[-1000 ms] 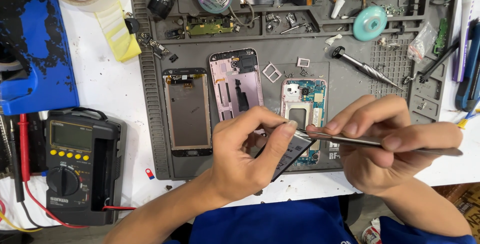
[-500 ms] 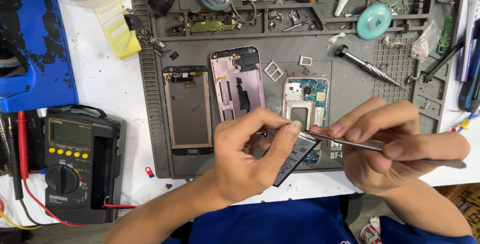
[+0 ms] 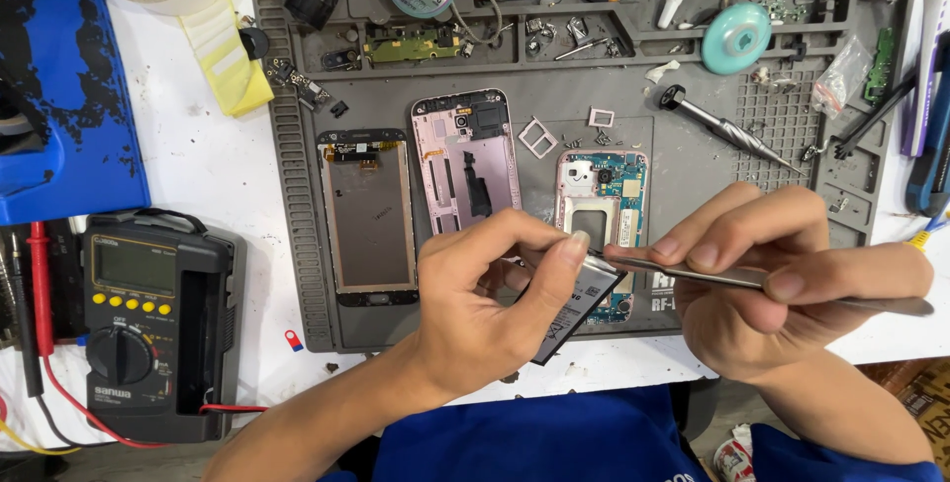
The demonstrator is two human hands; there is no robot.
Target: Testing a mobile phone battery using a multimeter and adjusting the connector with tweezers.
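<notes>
- head view looks straight down on a grey repair mat (image 3: 693, 155), with both forearms coming up from the bottom edge over a blue garment.
- the left hand (image 3: 485, 294) is curled, wrist bent inward, thumb and forefinger pinching the upper end of a flat black phone battery (image 3: 574, 309); the battery is tilted, its lower corner over the mat's near edge.
- the right hand (image 3: 782, 284) is clenched around thin metal tweezers (image 3: 732, 277), held nearly level; their tip meets the battery's top corner just beside the left forefinger.
- behind the battery, partly hidden by it, lies an opened phone body with a blue circuit board (image 3: 604, 190).
- left of that on the mat lie a pink phone frame (image 3: 467, 160) and a screen panel (image 3: 368, 215), side by side.
- a black multimeter (image 3: 148, 324) sits on the white table, well apart from the left arm.
</notes>
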